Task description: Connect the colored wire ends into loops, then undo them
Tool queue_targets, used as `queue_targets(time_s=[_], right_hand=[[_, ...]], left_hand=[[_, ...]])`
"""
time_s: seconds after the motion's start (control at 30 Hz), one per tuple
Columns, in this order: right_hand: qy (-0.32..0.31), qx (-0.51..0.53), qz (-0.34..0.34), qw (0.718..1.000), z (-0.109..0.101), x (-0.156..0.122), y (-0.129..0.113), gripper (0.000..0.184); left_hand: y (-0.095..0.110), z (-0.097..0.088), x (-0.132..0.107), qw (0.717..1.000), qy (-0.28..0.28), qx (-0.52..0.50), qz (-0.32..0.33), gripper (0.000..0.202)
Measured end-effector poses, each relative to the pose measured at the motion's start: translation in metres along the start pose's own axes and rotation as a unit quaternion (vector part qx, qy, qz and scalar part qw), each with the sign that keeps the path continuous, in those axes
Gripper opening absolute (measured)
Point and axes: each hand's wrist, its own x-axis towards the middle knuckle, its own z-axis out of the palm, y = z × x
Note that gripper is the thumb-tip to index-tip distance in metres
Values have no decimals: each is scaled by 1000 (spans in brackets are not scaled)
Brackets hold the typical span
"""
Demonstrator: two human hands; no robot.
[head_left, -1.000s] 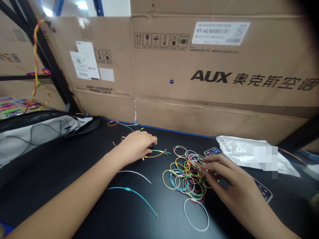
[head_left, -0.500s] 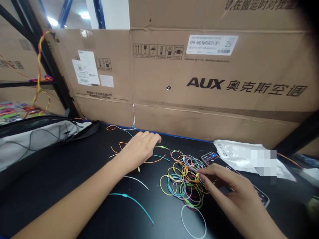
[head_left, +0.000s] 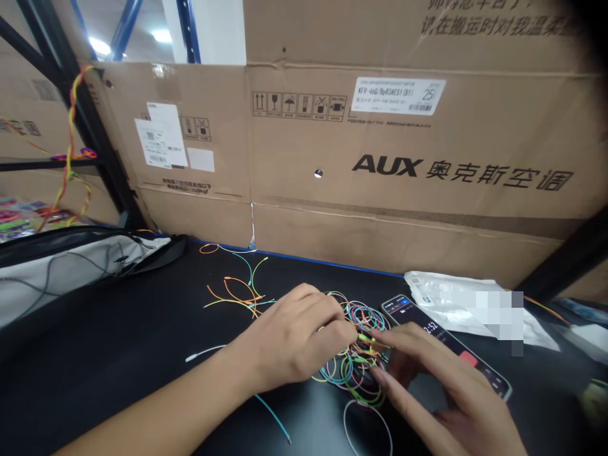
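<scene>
A tangled pile of thin coloured wire loops lies on the black table. My left hand has its fingers curled at the pile's left side; what they hold, if anything, is hidden behind the knuckles. At the pile's right side is my right hand. Its thumb and forefinger are spread apart at the pile, with yellow and green strands between the tips. Unlooped wires, among them an orange wire, lie left of my left hand. One white loop sits at the pile's near edge.
Right of the pile lies a phone, partly behind my right hand. Beyond it is a white plastic pouch. A large cardboard panel stands along the table's far edge. On the left lies a grey-white bag with dark cords.
My left hand has moved right and nearer, from the loose wires to the pile. My right thumb and forefinger have parted from a pinch. The view has shifted slightly.
</scene>
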Motion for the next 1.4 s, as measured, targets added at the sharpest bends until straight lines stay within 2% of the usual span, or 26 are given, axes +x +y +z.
queue_targets(time_s=[0.1,0.2,0.4,0.53,0.77,0.83,0.93,1.03,1.1,1.17,1.23,1.33,1.4], right_hand=[[20,-22,-23,999,-1,1,0,39],[27,2,-31,999,-2,1,-2,40],[-15,14,-3,1000,0,2,-8,29],[7,33,63,997,0,5,-4,13],[38,110,170,979,-7,10,-2,10],[29,137,205,969,-8,10,1,10],[27,184,257,948,-9,10,7,15],[42,236,307,921,-10,12,11,21],[70,284,338,894,-11,14,10,25],[106,340,363,861,-12,17,7,31],[115,393,385,827,-14,19,4,34],[115,460,398,785,-20,19,4,31],[137,496,389,764,-24,18,8,28]], left_hand=[[5,1,1,1000,-1,-22,3,25],[11,4,2,1000,9,-29,8,35],[21,13,4,999,8,-38,9,39],[14,11,3,999,0,-38,-8,37],[-3,0,-4,999,5,-36,-35,25],[-3,0,-6,997,1,-60,-45,25],[-3,3,-9,985,-14,-145,-93,28],[-3,7,-10,954,-9,-246,-172,25],[-4,9,-9,917,8,-315,-244,19],[-3,10,-7,871,19,-377,-315,16],[-3,11,-6,820,25,-440,-366,15],[-4,16,-5,740,21,-534,-408,22],[-5,20,-6,698,11,-576,-426,26]])
